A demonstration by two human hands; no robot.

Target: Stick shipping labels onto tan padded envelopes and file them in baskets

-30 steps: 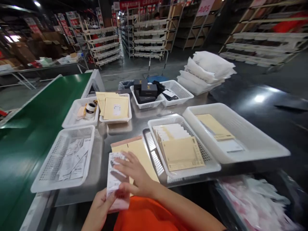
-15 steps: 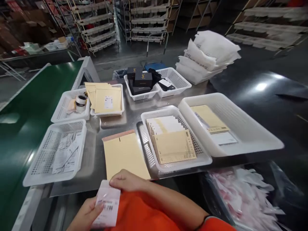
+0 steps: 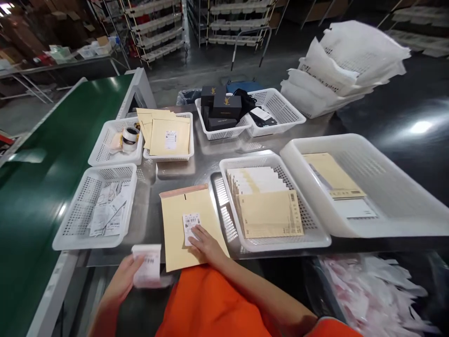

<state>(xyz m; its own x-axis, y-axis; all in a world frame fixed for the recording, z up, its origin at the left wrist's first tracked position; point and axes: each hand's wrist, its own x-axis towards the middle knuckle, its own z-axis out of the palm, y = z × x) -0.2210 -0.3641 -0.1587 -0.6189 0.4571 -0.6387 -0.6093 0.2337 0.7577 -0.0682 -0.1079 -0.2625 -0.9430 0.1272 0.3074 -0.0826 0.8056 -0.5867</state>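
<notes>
A yellow paper envelope point(image 3: 177, 224) lies at the front edge of the metal table, its pinkish flap edge facing away from me. On it sits a white barcode label point(image 3: 189, 224), slightly tilted. My right hand point(image 3: 206, 245) rests on the label's lower part with fingers stretched out flat. Off the table's front edge to the left, my left hand point(image 3: 128, 271) pinches a strip of white labels point(image 3: 147, 264) between thumb and fingers; the strip is blurred and its lower end curls to the right.
Right of the envelope stands a basket point(image 3: 319, 238) of upright envelopes, then a large white tray point(image 3: 414, 187). Left are baskets with paper slips point(image 3: 108, 206), tape rolls point(image 3: 129, 138) and labelled envelopes point(image 3: 171, 124). Black boxes point(image 3: 226, 107) and white sacks point(image 3: 343, 70) stand behind; a green conveyor point(image 3: 63, 154) runs left.
A label now lies on the envelope under my right hand, which has moved from the label strip onto the envelope. My left hand has shifted left with the strip. The view has turned slightly.
</notes>
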